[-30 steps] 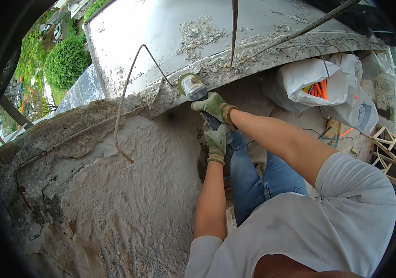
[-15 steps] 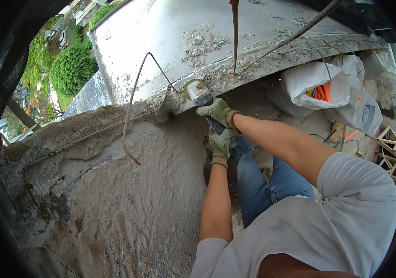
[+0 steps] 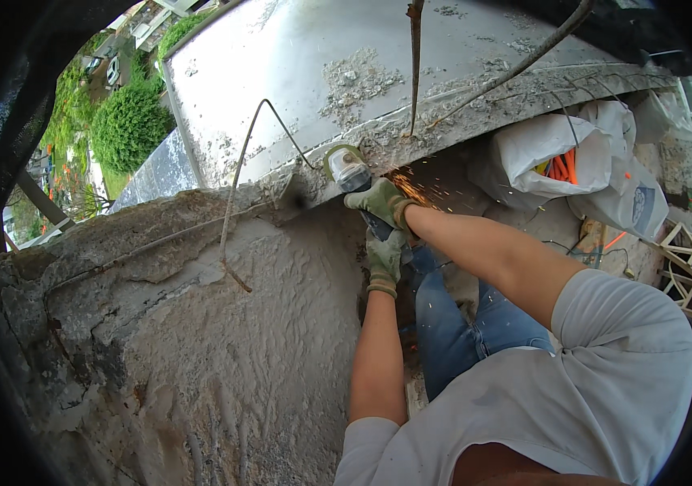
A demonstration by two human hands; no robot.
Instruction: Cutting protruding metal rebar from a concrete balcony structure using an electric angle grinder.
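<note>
An angle grinder (image 3: 352, 176) lies across the concrete ledge's edge, its disc and guard against the rubble-covered rim. My right hand (image 3: 380, 201), in a green and grey work glove, is wrapped round the tool just behind its head. Lower down, my left hand (image 3: 385, 257), gloved the same way, grips the rear of the grinder's body. Orange sparks (image 3: 417, 190) spray from beside the tool toward the right. A bent rebar rod (image 3: 242, 170) sticks up left of the grinder, its end near the ledge. The exact spot the disc touches is hidden by the guard.
Upright rusty rebar (image 3: 415, 73) and a slanting rod (image 3: 524, 65) rise from the ledge. White sacks (image 3: 516, 150), one holding orange items, stand at the right beside wooden lattice (image 3: 690, 275). Rough concrete wall (image 3: 232, 348) fills the left. Beyond the drop, a bush (image 3: 123, 121) shows.
A stream of orange sparks now shoots rightward from the grinder, where only a few specks showed before. The view has shifted slightly; both hands keep their grip on the tool.
</note>
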